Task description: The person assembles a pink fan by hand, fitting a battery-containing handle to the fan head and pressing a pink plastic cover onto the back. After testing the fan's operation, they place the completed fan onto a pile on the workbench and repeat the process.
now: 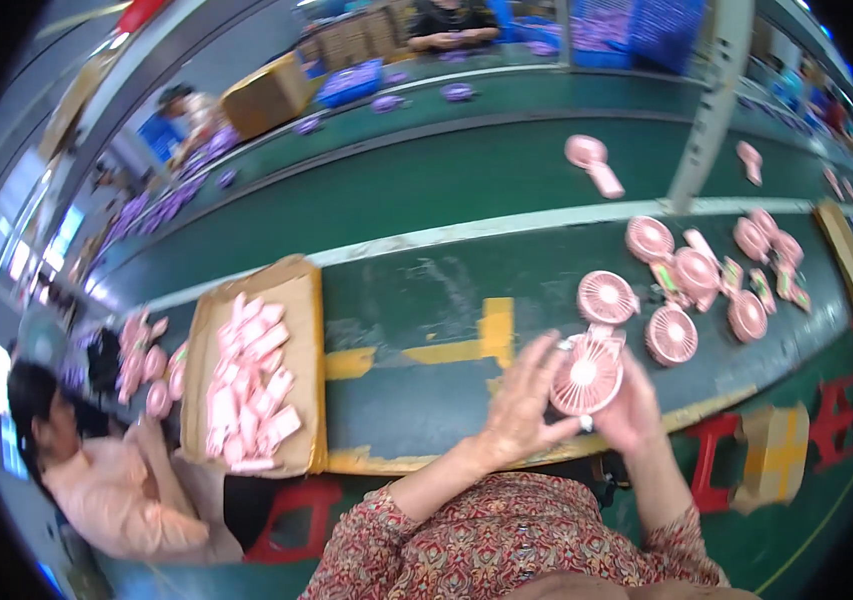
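In front of me a pink handheld fan (586, 377) is held with its round slotted grille facing up. My left hand (518, 405) grips its left edge, the thumb at the lower rim and the fingers bent along the side. Closed around the right side, slightly blurred, is my right hand (634, 408), its fingers partly hidden behind the fan. White coverings show on some fingertips. Just beyond lies another pink fan head (607, 298), and a further fan (671, 334) rests to the right. More pink fans (695, 272), several with green parts showing in the handles, spread across the bench's right side.
A cardboard tray (312, 380) of pink handle pieces (246, 385) stands left on the bench (396, 400). Beside it sits a co-worker (116, 490). Behind a pale rail (446, 236), a green conveyor (426, 190) carries a pink fan (594, 165). A metal post (711, 110) rises at right.
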A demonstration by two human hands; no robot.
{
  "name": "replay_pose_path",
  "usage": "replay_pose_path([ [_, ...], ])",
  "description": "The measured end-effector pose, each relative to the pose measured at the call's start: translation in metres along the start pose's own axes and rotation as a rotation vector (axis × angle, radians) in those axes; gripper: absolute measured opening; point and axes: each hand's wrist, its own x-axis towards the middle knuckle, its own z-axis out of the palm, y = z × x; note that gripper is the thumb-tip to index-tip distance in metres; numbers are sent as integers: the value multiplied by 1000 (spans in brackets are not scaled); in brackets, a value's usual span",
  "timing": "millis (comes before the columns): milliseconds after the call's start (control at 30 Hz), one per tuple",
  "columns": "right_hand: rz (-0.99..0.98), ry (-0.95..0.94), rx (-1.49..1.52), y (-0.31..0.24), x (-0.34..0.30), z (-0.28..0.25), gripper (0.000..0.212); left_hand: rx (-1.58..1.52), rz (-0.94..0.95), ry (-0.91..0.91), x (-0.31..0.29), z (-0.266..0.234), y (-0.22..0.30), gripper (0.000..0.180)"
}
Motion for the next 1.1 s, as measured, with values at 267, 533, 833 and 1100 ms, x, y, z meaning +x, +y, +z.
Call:
replay_pose_path([
  [267,-68,-125,-1510,30,-4,18,29,-88,-208,-22,-54,-43,-25,76],
  [533,-650,-416,-2065,56,62,-12,39,175,-132,-281,-72,-81,-28,78],
  [833,-421,-313,-2034,42,57,10,47,37,-590,-355,-78,-105,-39,80],
  [1100,-339,-315,-2022,38,51,11,30,200,-629,-769,-50,-117,-40,75],
])
